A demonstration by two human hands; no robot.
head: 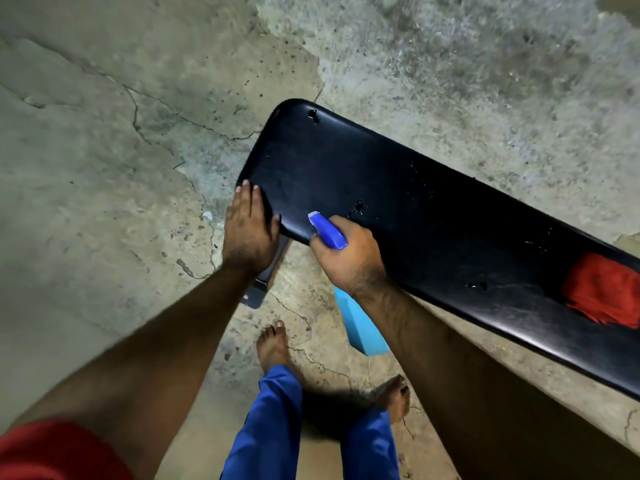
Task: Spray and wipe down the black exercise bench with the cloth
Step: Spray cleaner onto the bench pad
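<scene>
Left hand (250,233) flat on bench (398,209), right hand (346,258) around spray bottle (328,231); cloth (604,289) beyond.

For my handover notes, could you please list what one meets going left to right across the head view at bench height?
Left hand resting on the bench end → right hand holding the spray bottle → red cloth lying on the bench.

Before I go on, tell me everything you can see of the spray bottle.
The spray bottle has a dark blue trigger head with a whitish nozzle tip, and a light blue body that shows below the wrist. It looks like plastic. The right hand grips its head, nozzle aimed toward the near end of the black bench, just over its near edge. Most of the bottle is hidden behind the hand and forearm.
</scene>
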